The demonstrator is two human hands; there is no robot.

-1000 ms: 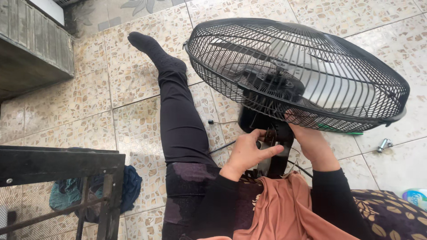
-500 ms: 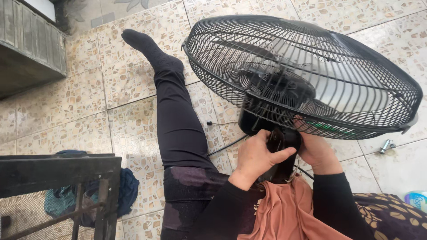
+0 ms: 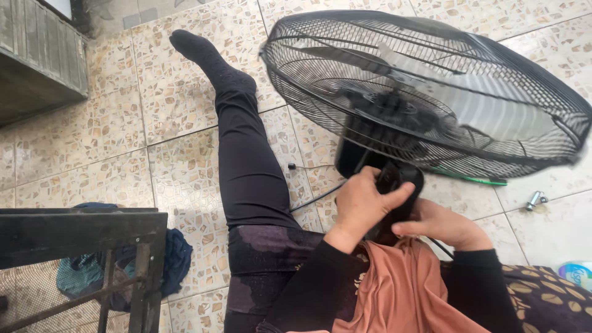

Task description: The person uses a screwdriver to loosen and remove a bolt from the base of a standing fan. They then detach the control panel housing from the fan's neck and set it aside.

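The fan tilts over the floor, just beyond the lap. The left hand has its grip closed round the fan's black neck; the right hand pinches beneath it, what it holds hidden. If either grip slackens, the heavy cage could tip. A cord, bolt and outstretched leg crowd the floor.
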